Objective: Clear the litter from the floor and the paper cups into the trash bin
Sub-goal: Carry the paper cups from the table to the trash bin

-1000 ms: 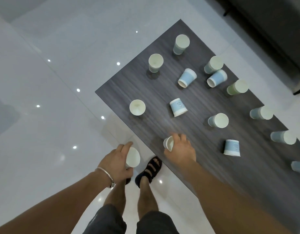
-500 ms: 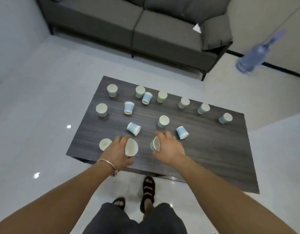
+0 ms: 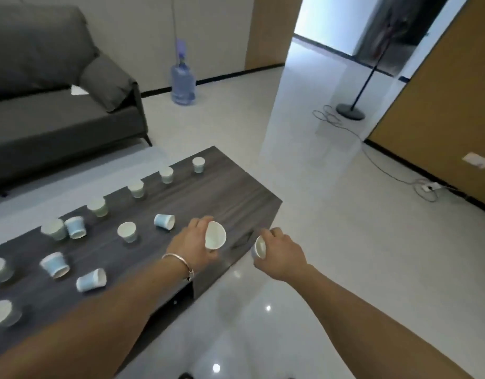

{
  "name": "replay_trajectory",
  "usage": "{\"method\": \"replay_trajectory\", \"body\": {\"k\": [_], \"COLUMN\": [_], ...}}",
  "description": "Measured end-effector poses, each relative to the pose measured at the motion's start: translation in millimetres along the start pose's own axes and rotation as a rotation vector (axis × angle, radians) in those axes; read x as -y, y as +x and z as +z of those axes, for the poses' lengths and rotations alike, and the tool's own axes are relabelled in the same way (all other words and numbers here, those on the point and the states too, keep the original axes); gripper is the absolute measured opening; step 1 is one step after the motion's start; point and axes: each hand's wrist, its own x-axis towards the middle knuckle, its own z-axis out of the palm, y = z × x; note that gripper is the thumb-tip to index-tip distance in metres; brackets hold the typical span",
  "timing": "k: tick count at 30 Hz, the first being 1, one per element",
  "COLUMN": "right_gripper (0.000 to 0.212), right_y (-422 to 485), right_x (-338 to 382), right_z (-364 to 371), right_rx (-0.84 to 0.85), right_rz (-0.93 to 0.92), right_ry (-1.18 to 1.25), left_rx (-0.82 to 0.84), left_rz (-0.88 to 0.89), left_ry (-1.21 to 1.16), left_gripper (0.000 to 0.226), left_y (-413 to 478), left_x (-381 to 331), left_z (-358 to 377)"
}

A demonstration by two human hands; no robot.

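Note:
My left hand [image 3: 190, 246] grips a white paper cup [image 3: 215, 235] over the near right part of the dark wooden table [image 3: 230, 192], its mouth facing me. My right hand [image 3: 281, 253] holds a second paper cup [image 3: 259, 247] just past the table's right edge, above the floor. Several more paper cups stand or lie on the table: a tipped blue one [image 3: 164, 221], an upright white one [image 3: 127, 231], a tipped one [image 3: 91, 280] near my left forearm, and a row along the far edge [image 3: 166, 175]. No trash bin is in view.
A grey sofa [image 3: 44, 86] stands behind the table. A blue water jug [image 3: 182, 83] sits by the wall. A floor stand [image 3: 350, 110] and a cable [image 3: 378, 165] running to a power strip [image 3: 430, 187] lie on the white tiles at right. A doorway opens beyond.
The view has swung right from above the table toward the room's doorway side. Both hands, each still holding its cup, have lifted off the table and moved toward its right end.

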Motion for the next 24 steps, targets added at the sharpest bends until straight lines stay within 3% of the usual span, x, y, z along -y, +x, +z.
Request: {"method": "replay_trajectory", "body": {"k": [8, 13, 24], "right_gripper": [0.075, 0.074, 0.073], "right_y": [-148, -249, -437], "right_x": [-213, -338, -517], "right_z": [-24, -53, -58], "right_rx": [-0.111, -0.219, -0.362], "right_rz": [0.447, 0.628, 1.034], "right_ry": [0.113, 0.114, 0.242], "left_rx": [0.144, 0.216, 0.391], "left_rz": [0.431, 0.592, 0.969], "left_ry": [0.086, 0.089, 0.192], "left_gripper": [0.081, 0.081, 0.081], "left_y": [17, -13, -87], "left_x": [-227, -374, -636], "left_z": [101, 173, 304]}}
